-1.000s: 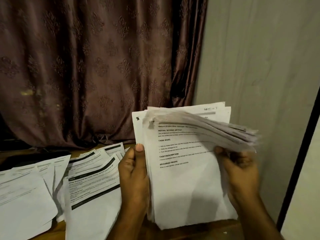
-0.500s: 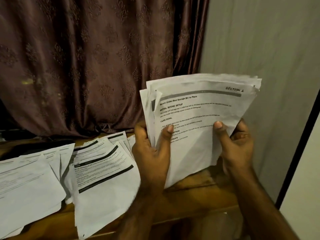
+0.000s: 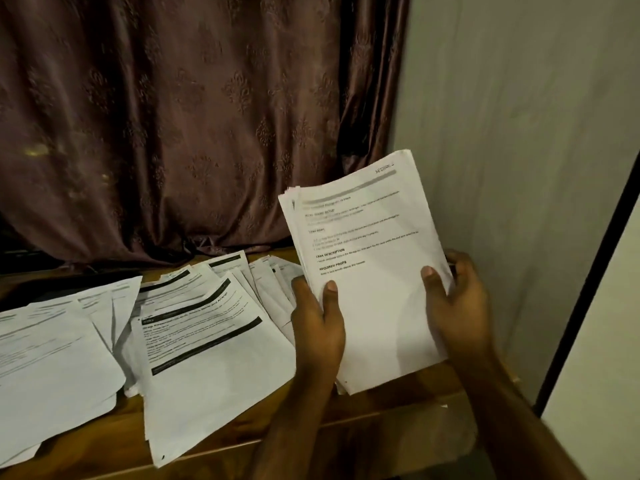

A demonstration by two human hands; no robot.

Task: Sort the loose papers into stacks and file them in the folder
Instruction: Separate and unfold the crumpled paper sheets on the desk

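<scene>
On the bench (image 3: 398, 414) lie loose papers (image 3: 204, 344); left hand (image 3: 317, 327) and right hand (image 3: 457, 313) both grip a stack (image 3: 374, 271).

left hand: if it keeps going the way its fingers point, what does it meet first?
The left hand grips the held stack, fingers pointing up and away. Beyond the stack's left edge, the next thing looks like the fanned papers on the wooden table, then the curtain. Depth unclear.

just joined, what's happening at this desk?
A person is sorting printed sheets. Both hands, the left hand and the right hand, grip a squared-up stack of papers tilted above the wooden table. More loose sheets lie fanned out on the table to the left. No folder is in view.
</scene>
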